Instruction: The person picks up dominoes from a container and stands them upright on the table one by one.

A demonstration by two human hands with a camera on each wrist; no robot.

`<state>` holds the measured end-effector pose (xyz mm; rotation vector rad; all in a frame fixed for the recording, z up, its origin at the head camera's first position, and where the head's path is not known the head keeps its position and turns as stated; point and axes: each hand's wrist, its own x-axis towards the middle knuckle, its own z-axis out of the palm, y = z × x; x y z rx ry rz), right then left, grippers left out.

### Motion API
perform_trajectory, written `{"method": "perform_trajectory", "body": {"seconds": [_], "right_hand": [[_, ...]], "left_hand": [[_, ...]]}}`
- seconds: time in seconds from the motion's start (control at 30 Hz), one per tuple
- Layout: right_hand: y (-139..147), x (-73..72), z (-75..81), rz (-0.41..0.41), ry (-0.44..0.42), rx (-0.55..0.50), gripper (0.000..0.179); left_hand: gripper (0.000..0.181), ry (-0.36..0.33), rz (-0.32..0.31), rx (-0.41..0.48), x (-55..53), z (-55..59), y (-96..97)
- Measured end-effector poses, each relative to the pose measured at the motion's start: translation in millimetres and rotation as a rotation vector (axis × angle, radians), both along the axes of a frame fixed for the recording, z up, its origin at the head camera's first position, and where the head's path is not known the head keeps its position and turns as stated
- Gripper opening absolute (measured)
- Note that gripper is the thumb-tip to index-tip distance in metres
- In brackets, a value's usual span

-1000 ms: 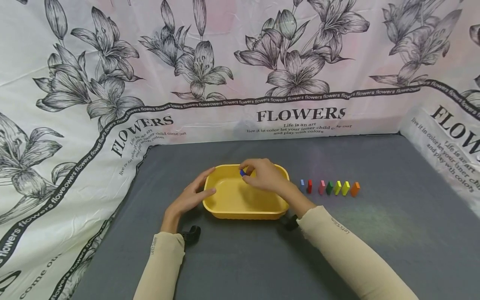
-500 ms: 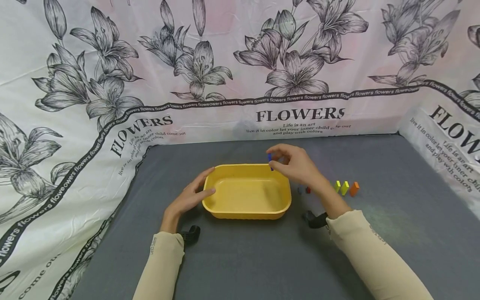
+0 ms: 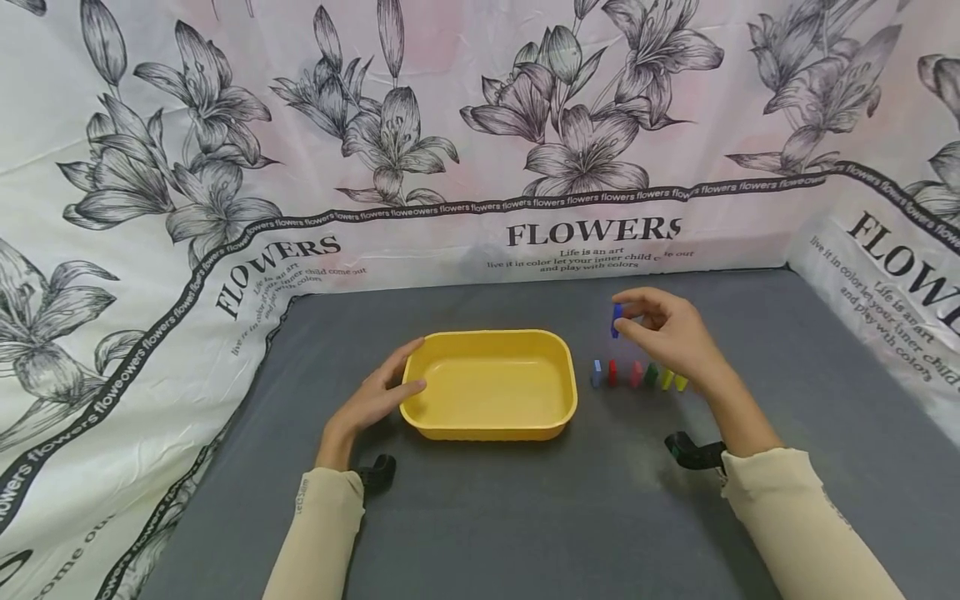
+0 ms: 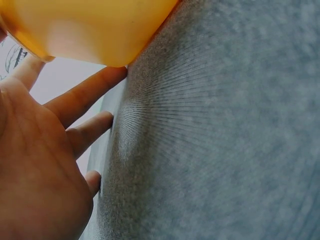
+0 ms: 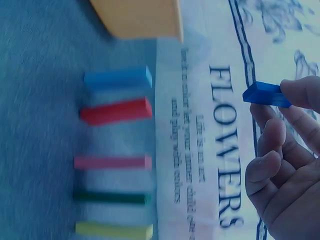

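In the head view my right hand pinches a dark blue domino block upright between thumb and fingertips, above the row of blocks. The right wrist view shows the blue block's end sticking out past the fingertips, the other fingers curled loosely. My left hand rests at the left side of a yellow plastic tub, thumb over its rim. In the left wrist view its fingers spread fairly straight, fingertips down at the table beside the tub wall. The tub's inside shows no block.
Right of the tub stands a row of upright blocks: light blue, red, pink, green and yellow ones. My right hand hides the row's far end. A flower-print cloth hangs behind the grey table.
My right hand has moved from over the tub to the right, carrying the blue domino block, and is now above the row. My left hand has stayed at the tub.
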<state>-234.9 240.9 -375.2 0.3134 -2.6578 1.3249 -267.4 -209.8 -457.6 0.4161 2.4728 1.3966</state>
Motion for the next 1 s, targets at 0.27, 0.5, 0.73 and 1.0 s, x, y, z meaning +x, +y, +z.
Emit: {"method": "perform_trajectory", "body": {"seconds": [0.27, 0.5, 0.73, 1.0], "right_hand": [[40, 11.2, -8.5, -0.066, -0.027, -0.038, 0.038], [76, 21.5, -19.0, -0.122, -0.037, -0.022, 0.040], [111, 34.9, -29.2, -0.171, -0.055, -0.041, 0.039], [132, 42.0, -47.4, -0.156, -0.111, -0.011, 0.033]], "left_hand": [[0.069, -0.010, 0.010, -0.001, -0.3, -1.1, 0.8], [0.069, -0.008, 0.007, -0.002, -0.6, -0.8, 1.4], [0.070, -0.016, 0.005, 0.013, -1.2, 0.3, 3.0], [0.071, -0.044, 0.005, 0.008, 3.9, 10.4, 5.0]]}}
